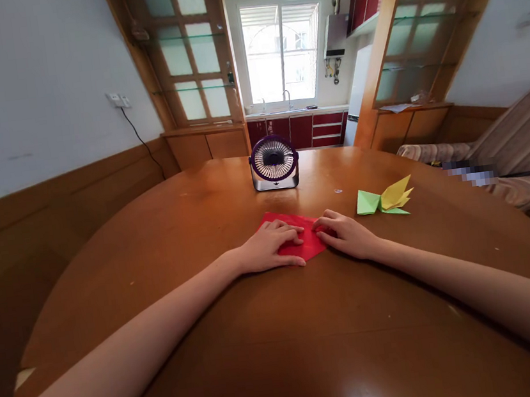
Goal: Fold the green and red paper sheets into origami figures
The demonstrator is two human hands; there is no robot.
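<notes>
A red sheet of paper (307, 243) lies flat on the round wooden table (284, 351), folded into a pointed shape. My left hand (270, 247) rests palm down on its left half, fingers spread and pressing it. My right hand (346, 233) lies at its right edge, with the fingertips bent onto the paper. Both forearms stretch across the table toward the sheet.
A small purple desk fan (274, 162) stands just behind the paper. To the right lie folded green and yellow paper pieces (385, 199). A striped sofa (520, 154) is beyond the table's right edge. Wood panelling lines the left wall.
</notes>
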